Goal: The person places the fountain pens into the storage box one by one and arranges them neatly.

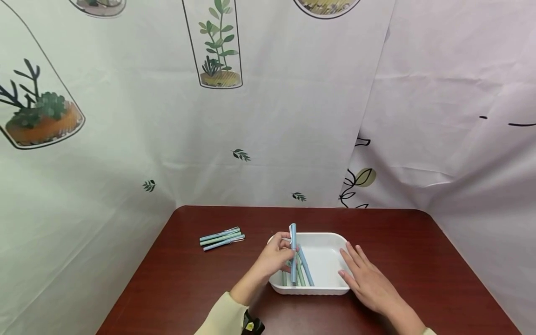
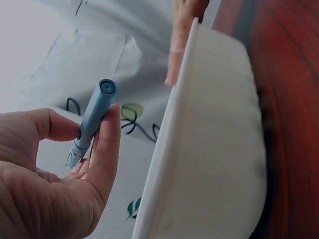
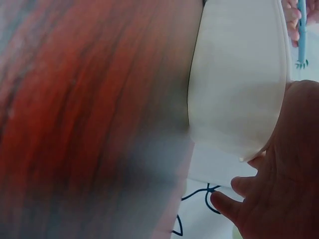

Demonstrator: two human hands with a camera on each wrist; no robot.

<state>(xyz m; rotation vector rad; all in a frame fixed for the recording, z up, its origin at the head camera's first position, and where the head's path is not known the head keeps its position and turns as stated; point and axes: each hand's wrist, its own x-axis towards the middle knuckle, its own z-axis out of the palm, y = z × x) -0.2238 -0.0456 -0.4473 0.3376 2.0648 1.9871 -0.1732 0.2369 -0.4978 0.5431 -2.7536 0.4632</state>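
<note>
My left hand [image 1: 272,257] pinches a blue pen [image 1: 293,242] between thumb and fingers, holding it upright over the left part of a white tray [image 1: 324,291]. The pen's clip end points up in the head view; its flat round end faces the camera in the left wrist view. Inside the tray, green and blue pens [image 1: 307,267] lie along the left side, partly hidden by the left hand. My right hand [image 1: 370,284] rests at the tray's right rim with its fingers extended. From the right wrist view, that hand lies along the tray's outer wall [image 3: 239,74].
Left of the tray, several blue and green pens [image 1: 222,238] lie side by side on the dark red wooden table [image 1: 176,279]. Behind the table hangs a pale cloth [image 1: 268,121] printed with plants. A dark band sits at the left sleeve [image 1: 226,314].
</note>
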